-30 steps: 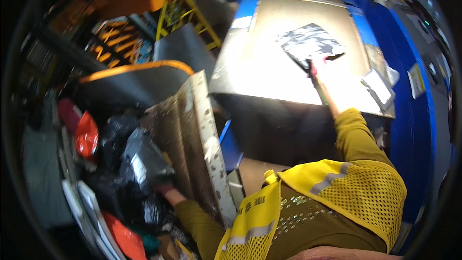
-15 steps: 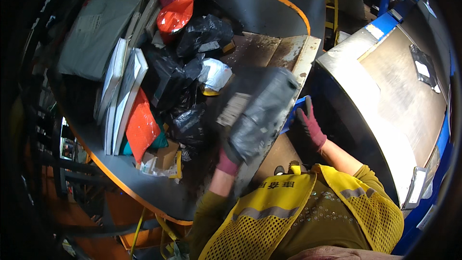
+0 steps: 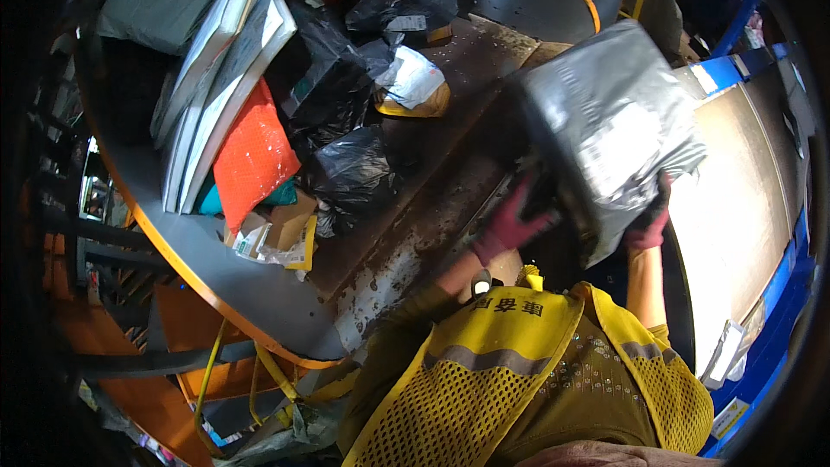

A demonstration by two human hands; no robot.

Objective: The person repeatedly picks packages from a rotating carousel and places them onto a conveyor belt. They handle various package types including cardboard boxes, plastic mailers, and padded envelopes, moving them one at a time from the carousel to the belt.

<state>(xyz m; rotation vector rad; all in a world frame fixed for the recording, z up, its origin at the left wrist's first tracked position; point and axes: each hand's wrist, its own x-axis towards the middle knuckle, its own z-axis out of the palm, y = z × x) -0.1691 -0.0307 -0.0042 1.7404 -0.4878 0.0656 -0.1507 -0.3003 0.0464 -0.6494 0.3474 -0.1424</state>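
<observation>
Grey parcel hides both hands' fingers.

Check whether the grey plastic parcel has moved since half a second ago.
Yes. The grey parcel, in both hands, has gone from over the worn chute toward the conveyor belt on the right.

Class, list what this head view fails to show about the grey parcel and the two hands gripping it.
- Grey plastic parcel: its underside faces away; its label is blurred.
- Left hand: fingertips hidden behind the parcel.
- Right hand: mostly covered by the parcel's lower corner.
</observation>
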